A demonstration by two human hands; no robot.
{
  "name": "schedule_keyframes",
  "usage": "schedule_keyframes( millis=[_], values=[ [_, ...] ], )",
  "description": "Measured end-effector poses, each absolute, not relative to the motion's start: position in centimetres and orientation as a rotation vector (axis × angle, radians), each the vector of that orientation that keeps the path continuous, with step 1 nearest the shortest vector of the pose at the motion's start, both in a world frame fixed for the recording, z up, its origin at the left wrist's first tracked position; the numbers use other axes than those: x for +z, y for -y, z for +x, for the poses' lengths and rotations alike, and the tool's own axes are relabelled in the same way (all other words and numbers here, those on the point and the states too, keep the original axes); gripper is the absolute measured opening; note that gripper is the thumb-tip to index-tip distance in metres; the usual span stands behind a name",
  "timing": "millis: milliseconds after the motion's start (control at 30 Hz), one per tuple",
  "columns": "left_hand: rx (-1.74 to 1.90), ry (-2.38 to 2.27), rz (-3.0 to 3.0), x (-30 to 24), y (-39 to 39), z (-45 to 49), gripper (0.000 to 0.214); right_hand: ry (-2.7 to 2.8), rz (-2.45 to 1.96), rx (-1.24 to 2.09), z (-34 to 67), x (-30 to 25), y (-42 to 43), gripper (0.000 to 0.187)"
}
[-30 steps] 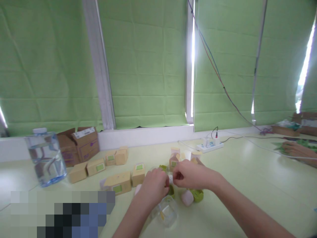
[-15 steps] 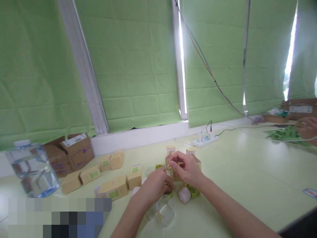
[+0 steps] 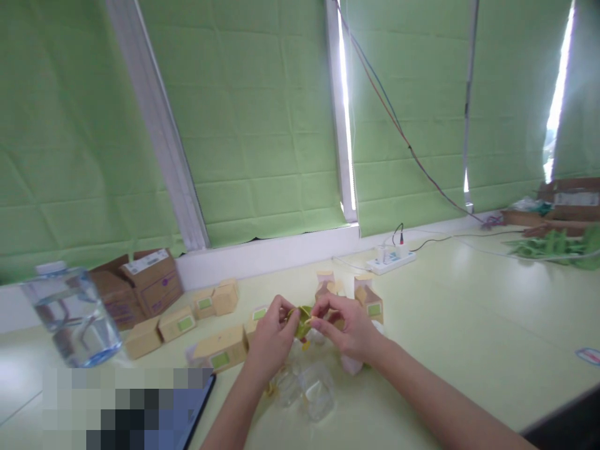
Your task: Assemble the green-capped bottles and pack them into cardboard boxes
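My left hand (image 3: 274, 337) is closed around a green, curved, cup-like piece (image 3: 302, 322), held up over the table. My right hand (image 3: 349, 325) pinches a small pale-yellow piece (image 3: 313, 319) against the green one's right side; its exact kind is too small to tell. Below the hands lie clear plastic cups (image 3: 319, 390). A pale pinkish object (image 3: 350, 365) sits under my right hand, partly hidden. Just behind the hands stand an open small carton (image 3: 324, 289) and a second open carton (image 3: 374, 307).
Several closed tan cartons (image 3: 220, 348) stand at left, with a large water bottle (image 3: 75, 319) and a brown cardboard box (image 3: 152, 284) beyond. A power strip (image 3: 391, 262) lies near the wall. Green strips (image 3: 553, 244) are piled at far right.
My left hand has lifted the green piece from the table, and my right hand has come down and left to meet it. The other person's hand at far right has left view.
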State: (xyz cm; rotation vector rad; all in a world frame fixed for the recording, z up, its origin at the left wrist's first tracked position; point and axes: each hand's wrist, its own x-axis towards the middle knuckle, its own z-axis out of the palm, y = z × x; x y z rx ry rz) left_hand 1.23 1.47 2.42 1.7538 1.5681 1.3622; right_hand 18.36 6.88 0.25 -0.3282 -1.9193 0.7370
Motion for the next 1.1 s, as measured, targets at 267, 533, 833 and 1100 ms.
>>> schedule_keyframes(
  millis=[267,533,833,1100],
  values=[
    [1.22,-1.243,1.583,2.9,-0.7,1.1,0.034,1.835,-0.477,0.798,18.0,-0.5,-8.1,0.019],
    [1.267,-1.089,1.486,2.3,-0.8,0.1,0.049,1.762,-0.424,1.05,17.9,-0.9,-9.0,0.029],
    [1.226,-1.118,1.53,2.1,-1.1,-0.3,0.056,1.881,-0.458,0.739,18.7,0.2,-8.6,0.02],
    [1.163,-1.058,1.517,2.2,-1.2,0.1,0.059,1.964,-0.466,0.709,19.0,-0.1,-9.3,0.016]
  ],
)
